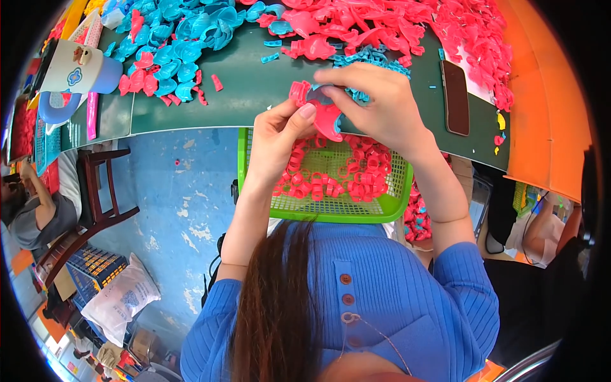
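Observation:
Over the near edge of the green table, both my hands meet at a curved pink plastic part [328, 121] with blue along its edge. My left hand [270, 140] pinches it between thumb and fingers. From the other side my right hand [382, 108] is closed on its upper end, thumb and forefinger bent around it. The fingers partly hide the part's shape. Just below my hands, a green basket [405, 200] holds many pink ring-shaped pieces [369, 175]. Small blue plastic pieces [366, 58] lie heaped just behind my right hand.
Piles of blue shells [184, 57] and pink parts [356, 25] cover the table's far side. A phone [455, 99] lies at right, a white-and-blue mug [79, 70] at left. A wooden chair [95, 210] stands on the blue floor; another person [41, 216] sits far left.

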`<state>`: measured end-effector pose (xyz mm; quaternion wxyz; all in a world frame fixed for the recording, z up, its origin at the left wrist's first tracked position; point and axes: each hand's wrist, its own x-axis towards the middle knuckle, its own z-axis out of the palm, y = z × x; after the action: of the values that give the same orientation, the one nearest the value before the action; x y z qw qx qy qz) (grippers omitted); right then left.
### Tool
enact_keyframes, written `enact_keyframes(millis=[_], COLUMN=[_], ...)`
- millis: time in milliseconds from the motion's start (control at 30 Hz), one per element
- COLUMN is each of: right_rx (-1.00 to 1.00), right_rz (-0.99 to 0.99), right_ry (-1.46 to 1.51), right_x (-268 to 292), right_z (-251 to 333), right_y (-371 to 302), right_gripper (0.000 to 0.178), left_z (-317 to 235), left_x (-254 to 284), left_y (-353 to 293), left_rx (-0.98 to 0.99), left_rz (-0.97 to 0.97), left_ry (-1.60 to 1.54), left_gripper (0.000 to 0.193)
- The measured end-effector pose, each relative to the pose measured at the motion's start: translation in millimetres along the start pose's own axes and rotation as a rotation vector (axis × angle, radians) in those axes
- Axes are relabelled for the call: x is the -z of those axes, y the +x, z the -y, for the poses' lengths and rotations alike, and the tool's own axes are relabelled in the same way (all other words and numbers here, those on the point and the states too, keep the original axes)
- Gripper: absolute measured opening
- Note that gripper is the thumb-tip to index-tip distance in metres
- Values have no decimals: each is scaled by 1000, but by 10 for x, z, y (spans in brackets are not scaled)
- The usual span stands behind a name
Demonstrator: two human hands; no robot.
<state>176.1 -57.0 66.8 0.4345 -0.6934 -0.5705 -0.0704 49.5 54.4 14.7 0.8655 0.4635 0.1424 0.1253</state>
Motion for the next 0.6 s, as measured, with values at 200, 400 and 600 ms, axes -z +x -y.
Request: enact_keyframes(millis=[200,400,600], right_rx=[32,-202,-466], right_rz=[-1,-64,10], right_ry=[-162,-263,-7], right_x=[-56,-62,-173], right_z=[-2,25,117], right_y=[-134,-84,-11], right_gripper=[13,8,9], left_z=[146,141,197], left_x=[138,-182,-41], left_y=[37,-21,-6], left_rx=[21,-272,-345], left_rz=[40,0,-106], left_ry=[55,83,195], left_gripper=[19,66,58])
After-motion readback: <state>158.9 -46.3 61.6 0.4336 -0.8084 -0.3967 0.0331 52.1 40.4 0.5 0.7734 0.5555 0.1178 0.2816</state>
